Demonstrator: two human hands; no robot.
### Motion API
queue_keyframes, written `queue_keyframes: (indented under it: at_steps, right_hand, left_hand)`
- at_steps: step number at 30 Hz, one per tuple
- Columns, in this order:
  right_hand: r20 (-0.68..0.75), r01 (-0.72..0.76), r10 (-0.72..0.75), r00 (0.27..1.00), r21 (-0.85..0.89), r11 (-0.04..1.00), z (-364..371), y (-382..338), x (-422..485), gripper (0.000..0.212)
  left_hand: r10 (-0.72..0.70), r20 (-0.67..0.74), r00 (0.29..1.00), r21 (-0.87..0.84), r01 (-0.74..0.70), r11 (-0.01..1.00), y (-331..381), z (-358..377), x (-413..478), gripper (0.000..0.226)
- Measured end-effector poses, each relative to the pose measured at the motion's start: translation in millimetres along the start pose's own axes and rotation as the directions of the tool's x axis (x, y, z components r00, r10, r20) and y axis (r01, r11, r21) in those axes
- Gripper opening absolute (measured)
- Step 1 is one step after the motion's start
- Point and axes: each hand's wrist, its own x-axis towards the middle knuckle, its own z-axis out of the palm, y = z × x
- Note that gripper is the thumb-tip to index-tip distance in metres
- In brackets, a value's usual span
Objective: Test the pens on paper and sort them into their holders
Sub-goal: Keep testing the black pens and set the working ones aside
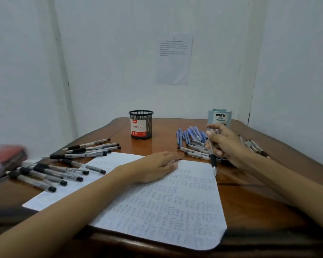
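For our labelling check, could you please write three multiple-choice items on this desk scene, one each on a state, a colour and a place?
1. The right hand is: A empty; B gripping a pen; C out of view.
2. The mesh holder is: A black; B green; C yellow.
3. The blue pens lie: A inside the mesh holder; B on the table near the pale organiser; C on the floor.
Answers: 1 B, fingers curl round the barrel; 2 A, the wire is black; 3 B, they lie heaped on the wood.

1 head-worn wide-angle view, facing forward-down over near table (164,144) toward wall (119,71).
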Motion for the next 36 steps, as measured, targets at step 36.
queue_keyframes:
  at_steps: [36]
  right_hand:
    - [0.168, 0.168, -0.133, 0.977, -0.213, 0.963, 18.0, 13.5, -20.7, 0.041]
  left_hand:
    - [-0.008, 0.007, 1.0, 0.067, 0.008, 0.998, 0.5, 2.5, 1.8, 0.046]
